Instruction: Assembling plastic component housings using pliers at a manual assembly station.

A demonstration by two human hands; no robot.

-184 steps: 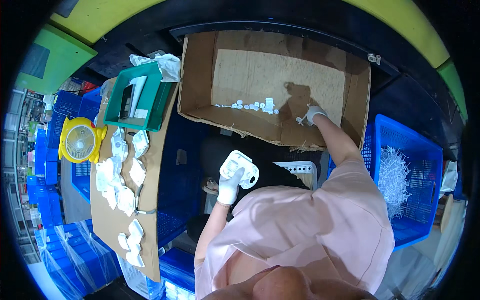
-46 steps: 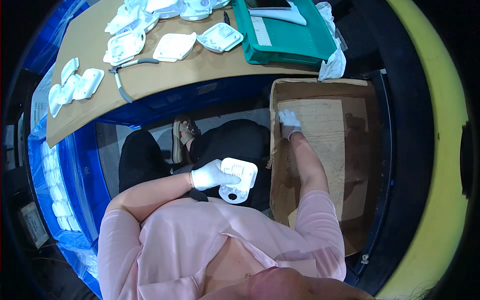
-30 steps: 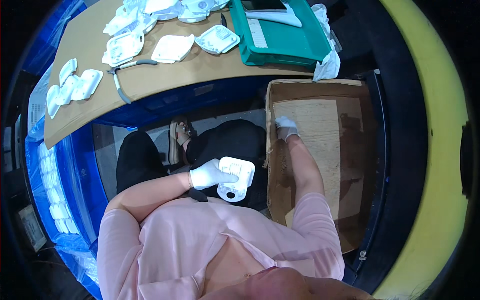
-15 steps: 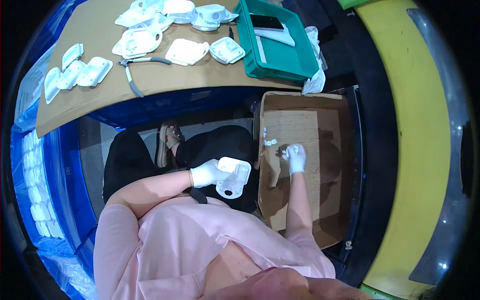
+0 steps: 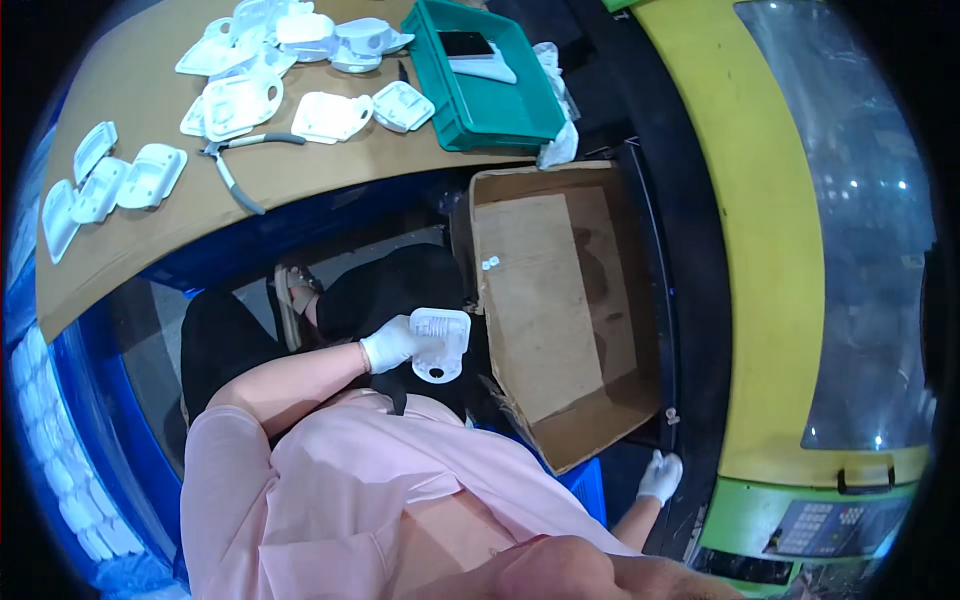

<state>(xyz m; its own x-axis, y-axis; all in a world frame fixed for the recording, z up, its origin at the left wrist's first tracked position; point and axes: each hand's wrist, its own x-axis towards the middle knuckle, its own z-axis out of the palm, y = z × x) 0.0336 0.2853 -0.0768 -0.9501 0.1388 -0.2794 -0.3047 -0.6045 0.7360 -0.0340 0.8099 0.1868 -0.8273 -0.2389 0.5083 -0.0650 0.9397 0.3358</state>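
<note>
My left hand (image 5: 392, 345), in a white glove, grips a white moulded plastic part (image 5: 440, 340) above my lap. This part has a rounded rectangular body and a tab with a round hole at its near end. Off to the right, my gloved right hand (image 5: 660, 477) reaches past the near right corner of the cardboard box (image 5: 535, 310), close to the machine's side. Its fingers look apart, with nothing visible in them. Small white bits (image 5: 490, 263) lie near the left side inside the box.
On the cardboard-topped table (image 5: 140, 260), several white plastic parts (image 5: 333, 117) lie around cutting pliers (image 5: 235, 170). A green tray (image 5: 500, 110) holds a dark flat device (image 5: 465, 44). A yellow-green machine (image 5: 770, 300) with a keypad (image 5: 820, 527) stands at right.
My right hand has left the space over the box and swung back toward the machine. My left hand still holds the plastic part. The whole view has shifted toward the right.
</note>
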